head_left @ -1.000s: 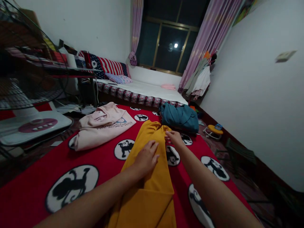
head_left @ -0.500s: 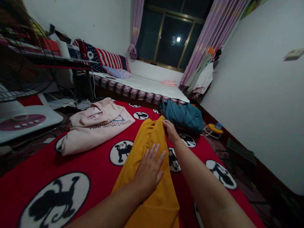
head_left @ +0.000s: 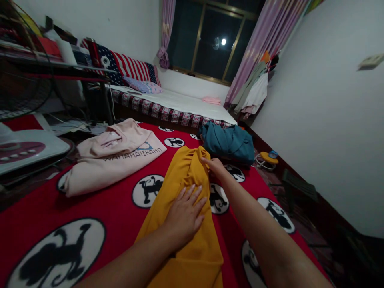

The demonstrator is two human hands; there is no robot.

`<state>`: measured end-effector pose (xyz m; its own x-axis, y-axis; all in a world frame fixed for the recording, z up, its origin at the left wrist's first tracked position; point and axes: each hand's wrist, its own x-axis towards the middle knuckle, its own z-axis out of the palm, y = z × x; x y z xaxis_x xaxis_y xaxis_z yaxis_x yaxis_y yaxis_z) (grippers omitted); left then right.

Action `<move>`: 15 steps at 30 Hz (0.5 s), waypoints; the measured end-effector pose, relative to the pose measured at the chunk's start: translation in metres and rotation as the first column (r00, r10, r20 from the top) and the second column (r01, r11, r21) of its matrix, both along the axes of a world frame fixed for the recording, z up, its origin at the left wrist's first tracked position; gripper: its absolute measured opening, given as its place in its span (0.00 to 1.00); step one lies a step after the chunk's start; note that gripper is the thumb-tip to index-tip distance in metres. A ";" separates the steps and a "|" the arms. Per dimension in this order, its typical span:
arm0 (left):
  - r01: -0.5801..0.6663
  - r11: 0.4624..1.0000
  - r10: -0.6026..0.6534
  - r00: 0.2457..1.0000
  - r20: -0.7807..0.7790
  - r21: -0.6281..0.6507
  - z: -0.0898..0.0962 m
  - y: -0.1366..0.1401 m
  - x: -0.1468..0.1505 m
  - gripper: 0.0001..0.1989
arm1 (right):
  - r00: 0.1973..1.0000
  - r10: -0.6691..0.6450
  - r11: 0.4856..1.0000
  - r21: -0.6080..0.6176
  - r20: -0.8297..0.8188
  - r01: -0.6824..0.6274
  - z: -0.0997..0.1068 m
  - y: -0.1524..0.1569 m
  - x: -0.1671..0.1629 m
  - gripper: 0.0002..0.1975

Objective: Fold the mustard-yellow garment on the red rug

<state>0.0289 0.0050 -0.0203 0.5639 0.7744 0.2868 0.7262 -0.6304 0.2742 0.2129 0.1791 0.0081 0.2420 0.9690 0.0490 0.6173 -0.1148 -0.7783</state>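
Note:
A mustard-yellow garment [head_left: 168, 204] is folded long and narrow on the red blanket [head_left: 117, 216], its far end gathered and wrinkled. My left hand [head_left: 186, 214] lies flat on the middle of it, fingers spread. At the far right corner of the cloth, my right hand [head_left: 212, 165] grips the gathered edge, with the thumb on top and the other fingers mostly hidden by the cloth. Beyond that hand sits a folded teal garment [head_left: 228, 142]. To the left lies a folded pale pink sweatshirt [head_left: 111, 170] with dark lettering.
Past the blanket stands a bed [head_left: 183, 102] with a white sheet and pillows. A fan base [head_left: 33, 148] and a cluttered table [head_left: 81, 72] are at left. At right are a yellow stool [head_left: 268, 158], a dark green stool [head_left: 300, 186] and the wall [head_left: 336, 132].
The far end of the yellow garment has bunched up more under my right hand, whose fingers have gone behind the edge. My left hand stays flat on the cloth. The view has shifted slightly.

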 end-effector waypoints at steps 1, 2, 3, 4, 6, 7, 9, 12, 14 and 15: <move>0.010 1.000 -0.010 1.000 -0.004 0.000 0.000 0.000 -0.001 0.24 | 0.999 0.007 1.000 0.019 0.038 -0.008 0.000 0.002 -0.003 0.14; 0.022 1.000 -0.022 1.000 -0.006 -0.002 0.000 0.001 -0.001 0.24 | 0.998 0.001 0.999 0.051 0.068 -0.005 -0.001 0.002 -0.006 0.12; 0.033 0.999 -0.034 0.999 -0.009 -0.006 0.000 0.002 -0.002 0.24 | 0.996 -0.018 0.996 0.087 0.088 0.010 -0.002 0.002 -0.007 0.11; 0.046 0.999 -0.046 0.999 -0.012 -0.013 0.001 0.002 -0.004 0.24 | 0.993 -0.043 0.993 0.118 0.113 0.030 -0.004 0.001 -0.007 0.11; 0.065 0.997 -0.065 0.998 -0.018 -0.031 0.002 0.004 -0.006 0.25 | 0.982 -0.095 0.985 0.156 0.164 0.069 -0.007 -0.004 -0.005 0.13; 0.073 0.997 -0.073 0.997 -0.021 -0.039 0.002 0.004 -0.006 0.25 | 0.976 -0.116 0.983 0.162 0.186 0.085 -0.008 -0.008 -0.003 0.14; 0.088 0.995 -0.089 0.996 -0.024 -0.051 0.003 0.005 -0.008 0.26 | 0.962 -0.144 0.976 0.195 0.231 0.099 -0.007 -0.019 0.000 0.18; 0.102 0.991 -0.102 0.995 -0.006 -0.085 0.005 0.008 -0.009 0.26 | 0.952 -0.128 0.935 0.355 0.277 0.023 -0.001 -0.051 0.001 0.21; 0.128 0.984 -0.127 0.992 0.022 -0.125 0.007 0.011 -0.012 0.27 | 0.967 -0.025 0.886 0.454 0.254 -0.096 0.005 -0.087 -0.003 0.15; 0.153 0.977 -0.148 0.988 0.042 -0.148 0.009 0.014 -0.014 0.27 | 0.973 0.059 0.870 0.466 0.224 -0.160 0.009 -0.109 -0.007 0.11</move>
